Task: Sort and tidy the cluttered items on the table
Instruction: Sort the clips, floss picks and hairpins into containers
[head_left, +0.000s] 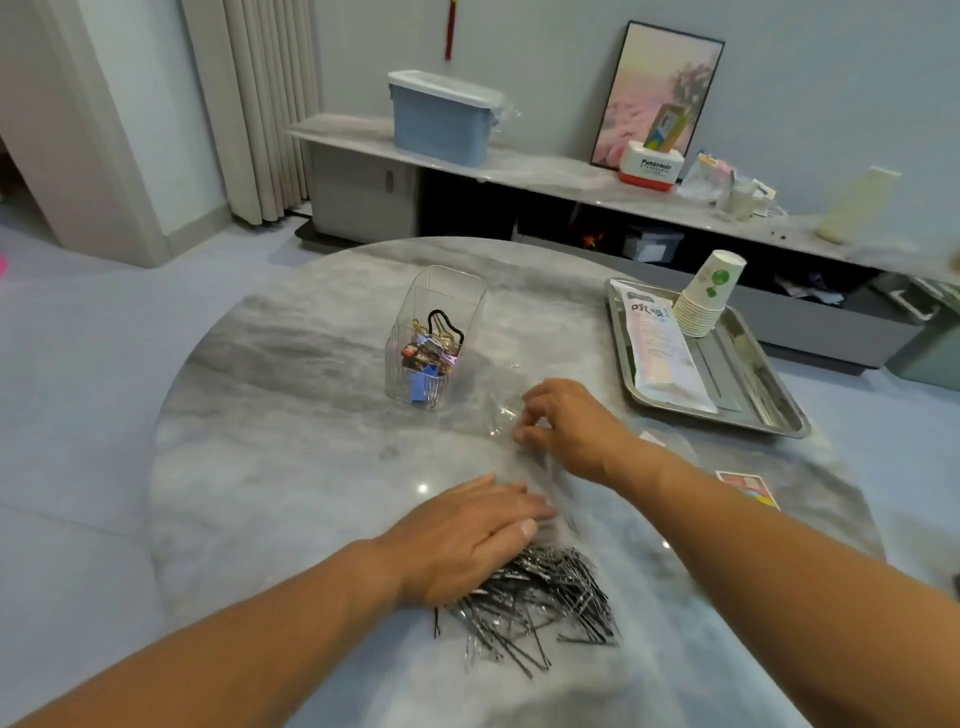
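The left hand (470, 540) lay flat, fingers straight and together, its grip open — palm pressing on the near edge of a clear plastic bag (519, 462) and on the top of a heap of dark hairpins (540, 603) spread on the round marble desk (291, 467). Beyond the heap, the right hand (569, 428) had its fingers curled, its grip pinching the far end of the same bag. Farther from the heap, a clear container (434, 338) stood upright holding coloured binder clips (428, 356). To the right of the container sat a metal tray (753, 384) carrying a stack of paper cups (709, 296) and a flat packet (660, 343).
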